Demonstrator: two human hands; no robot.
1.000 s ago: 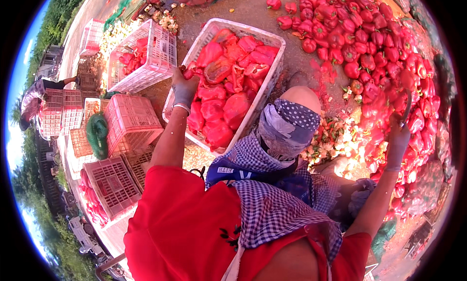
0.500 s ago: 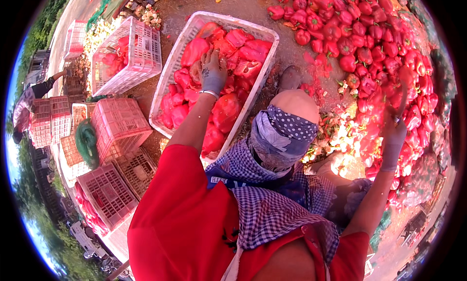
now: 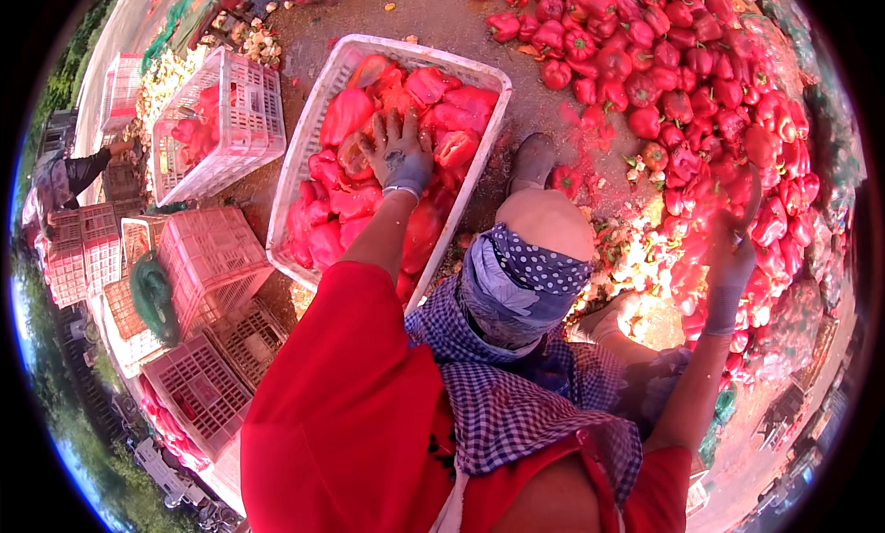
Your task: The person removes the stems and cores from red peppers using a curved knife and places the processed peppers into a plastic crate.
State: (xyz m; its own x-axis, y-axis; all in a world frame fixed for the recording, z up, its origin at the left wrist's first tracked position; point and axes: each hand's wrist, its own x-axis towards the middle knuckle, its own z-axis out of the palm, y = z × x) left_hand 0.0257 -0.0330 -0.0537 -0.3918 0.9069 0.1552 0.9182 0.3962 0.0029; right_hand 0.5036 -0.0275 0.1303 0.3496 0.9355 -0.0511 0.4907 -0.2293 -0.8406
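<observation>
A white plastic crate (image 3: 502, 83) in front of me is full of red bell peppers (image 3: 346, 114), several of them cut open. My left hand (image 3: 404, 157), in a greyish glove, lies on these peppers with its fingers spread and palm down. Off to the right, my gloved right hand (image 3: 730, 256) is closed around a slim curved blade-like tool (image 3: 754, 196); its lower part is hidden in the fist. Beyond that hand spreads a big heap of whole red bell peppers (image 3: 678, 76).
Trimmed pepper cores (image 3: 619, 256) lie between my legs and the heap. Left of me stand a white crate (image 3: 263, 104) with some peppers, a stacked pink crate (image 3: 207, 247) and a green net bundle (image 3: 153, 298). Another person (image 3: 64, 178) is at the far left.
The view has shifted slightly, so the crate appears lower and further left. My left hand still rests on the peppers, fingers more spread; my right hand keeps hold of the curved tool.
</observation>
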